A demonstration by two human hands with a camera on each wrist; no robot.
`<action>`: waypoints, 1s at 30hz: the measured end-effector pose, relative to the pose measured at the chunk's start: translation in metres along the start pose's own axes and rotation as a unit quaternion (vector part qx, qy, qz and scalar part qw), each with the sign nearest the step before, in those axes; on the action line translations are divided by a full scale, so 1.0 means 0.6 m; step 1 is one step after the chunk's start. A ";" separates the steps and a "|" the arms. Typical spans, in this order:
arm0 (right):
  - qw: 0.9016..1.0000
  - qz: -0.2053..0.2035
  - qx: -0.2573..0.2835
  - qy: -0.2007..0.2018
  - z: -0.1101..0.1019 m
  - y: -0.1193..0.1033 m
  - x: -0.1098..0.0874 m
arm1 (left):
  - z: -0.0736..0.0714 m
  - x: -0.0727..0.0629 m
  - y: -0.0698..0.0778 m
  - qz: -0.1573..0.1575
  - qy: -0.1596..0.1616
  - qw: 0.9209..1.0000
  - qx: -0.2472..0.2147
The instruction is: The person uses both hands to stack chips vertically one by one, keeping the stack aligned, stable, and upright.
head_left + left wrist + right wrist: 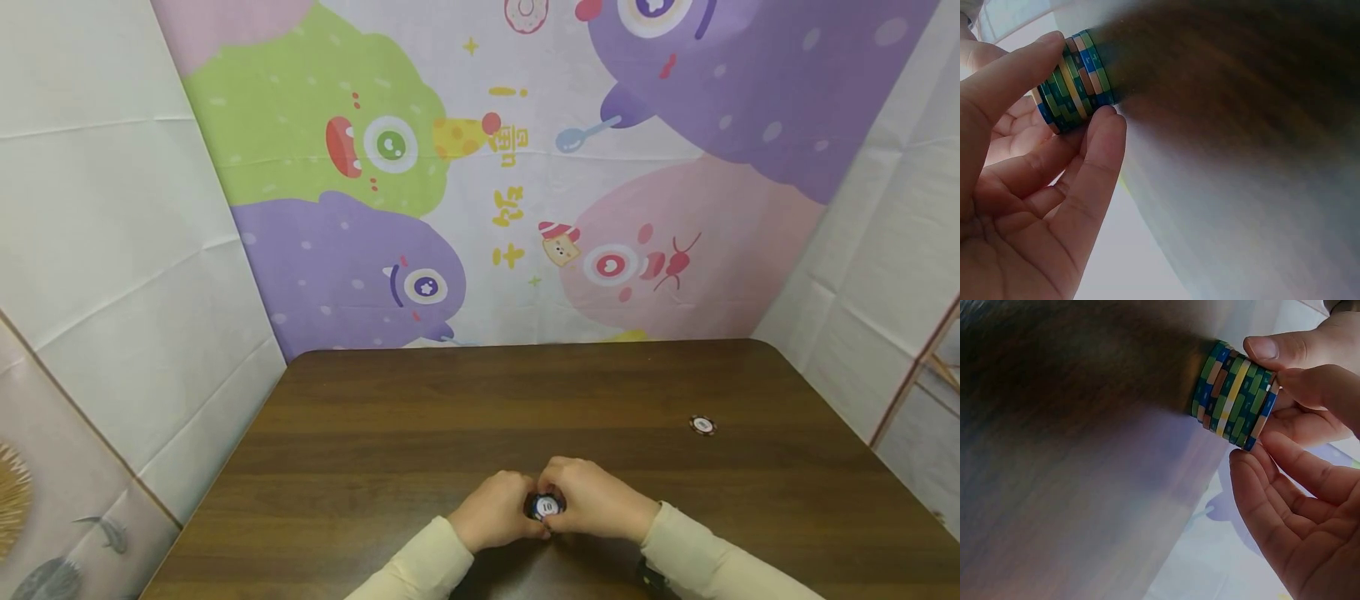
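Observation:
A short stack of poker chips (547, 506) stands on the brown table, its top chip white in the middle with a "10" on it. From the left side my left hand (491, 510) grips the stack; in the left wrist view its thumb and fingertips press the stack's edge (1077, 84). My right hand (600, 502) curls round from the other side. In the right wrist view its thumb and fingers pinch at the top of the stack (1234, 397). The chip edges show green, blue, orange-brown and one yellow-white band.
A single dark-rimmed poker chip (702, 425) lies flat on the wooden table (420, 417), to the right and farther back. Behind the table's far edge hangs a cloth (517, 304) printed with cartoon monsters. White cloth walls stand on both sides.

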State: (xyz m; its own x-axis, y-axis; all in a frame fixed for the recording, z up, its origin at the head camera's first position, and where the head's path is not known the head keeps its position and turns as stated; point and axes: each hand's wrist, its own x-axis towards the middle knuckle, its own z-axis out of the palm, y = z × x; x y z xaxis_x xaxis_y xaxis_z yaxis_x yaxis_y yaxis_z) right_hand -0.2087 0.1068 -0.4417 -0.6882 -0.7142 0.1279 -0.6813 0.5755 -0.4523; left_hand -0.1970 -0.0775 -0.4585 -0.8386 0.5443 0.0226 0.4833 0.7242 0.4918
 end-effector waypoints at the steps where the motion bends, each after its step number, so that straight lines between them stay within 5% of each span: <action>1: 1.000 0.000 0.000 -0.001 0.000 0.000 0.000 | 0.000 0.000 0.000 0.001 0.001 1.000 0.001; 30: 1.000 0.010 0.014 0.005 -0.003 0.003 -0.004 | -0.002 0.000 0.002 0.004 -0.002 1.000 -0.012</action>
State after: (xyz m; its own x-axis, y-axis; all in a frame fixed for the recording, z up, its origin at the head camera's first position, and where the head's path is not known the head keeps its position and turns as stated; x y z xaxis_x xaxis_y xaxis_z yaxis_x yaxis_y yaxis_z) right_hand -0.2087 0.1104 -0.4411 -0.7037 -0.6991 0.1268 -0.6604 0.5778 -0.4796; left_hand -0.1966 -0.0773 -0.4568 -0.8334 0.5522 0.0237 0.4847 0.7094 0.5116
